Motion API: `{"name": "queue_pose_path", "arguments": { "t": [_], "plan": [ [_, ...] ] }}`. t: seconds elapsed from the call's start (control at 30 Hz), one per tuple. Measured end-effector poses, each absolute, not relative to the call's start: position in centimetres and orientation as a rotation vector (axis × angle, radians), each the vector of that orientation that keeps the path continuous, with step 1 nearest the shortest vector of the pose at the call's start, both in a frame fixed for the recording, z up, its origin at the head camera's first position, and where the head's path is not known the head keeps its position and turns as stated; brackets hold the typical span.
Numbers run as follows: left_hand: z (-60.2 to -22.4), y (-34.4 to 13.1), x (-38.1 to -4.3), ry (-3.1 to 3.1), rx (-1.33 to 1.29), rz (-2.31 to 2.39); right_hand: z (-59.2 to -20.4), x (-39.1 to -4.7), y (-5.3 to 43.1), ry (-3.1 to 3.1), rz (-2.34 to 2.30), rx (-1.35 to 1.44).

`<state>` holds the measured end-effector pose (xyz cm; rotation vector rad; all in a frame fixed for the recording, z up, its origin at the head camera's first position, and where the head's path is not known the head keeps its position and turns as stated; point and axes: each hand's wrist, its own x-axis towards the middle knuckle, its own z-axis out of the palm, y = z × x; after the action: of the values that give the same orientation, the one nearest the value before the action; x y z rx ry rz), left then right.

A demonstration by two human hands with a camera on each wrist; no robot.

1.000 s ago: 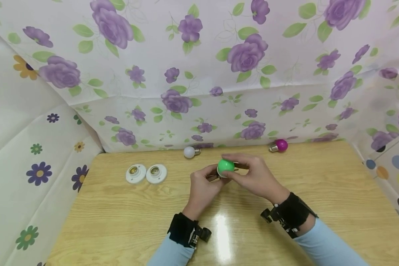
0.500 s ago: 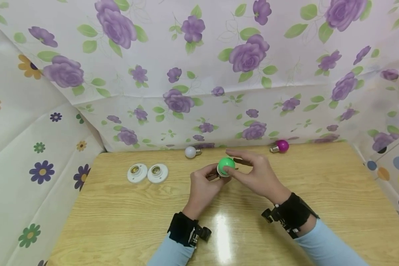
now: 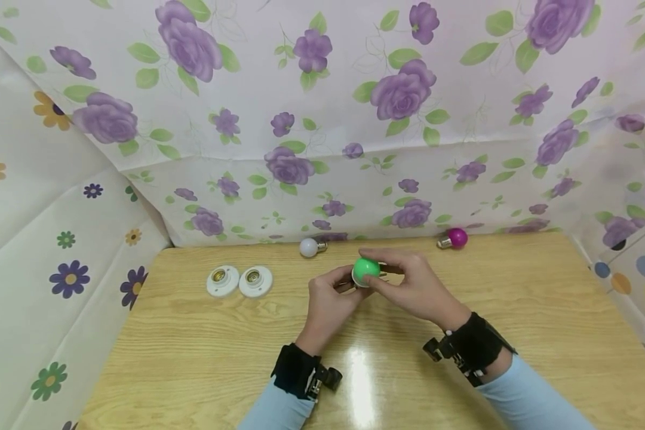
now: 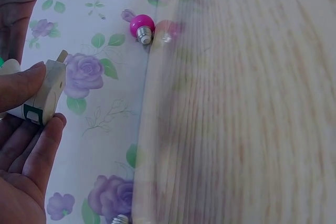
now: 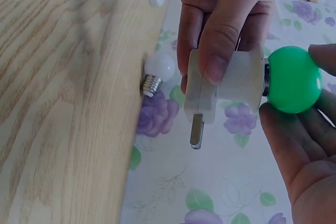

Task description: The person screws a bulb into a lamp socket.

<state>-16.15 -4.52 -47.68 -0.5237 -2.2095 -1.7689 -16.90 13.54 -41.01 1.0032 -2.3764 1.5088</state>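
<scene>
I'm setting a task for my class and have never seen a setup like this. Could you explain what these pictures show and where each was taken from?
There is no robot here: these are a person's bare hands, with a small camera strapped to each wrist. The head view comes from a camera worn on the head, looking forward and down; the two wrist views look closely at each hand's work.

The left hand grips a white plug-in socket with a flat metal prong. The right hand holds the round green bulb at the socket's open end.

On the wooden table, a white bulb and a magenta bulb lie near the back edge. Two round white lamp holders sit side by side towards the left.
</scene>
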Motion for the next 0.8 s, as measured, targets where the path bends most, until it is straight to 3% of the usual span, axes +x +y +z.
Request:
{"name": "queue_pose_path", "arguments": {
  "t": [0.37,0.8],
  "plan": [
    [-46.9,-4.2,-15.7,-2.203,-0.482,-1.764,-41.9,-16.5,12.7,-2.268,1.551,0.853],
    [-48.0,-4.4,-16.2,-2.213,-0.517,-1.748,-41.4,-17.0,13.5,-2.329,1.459,1.039]
  ]
}}
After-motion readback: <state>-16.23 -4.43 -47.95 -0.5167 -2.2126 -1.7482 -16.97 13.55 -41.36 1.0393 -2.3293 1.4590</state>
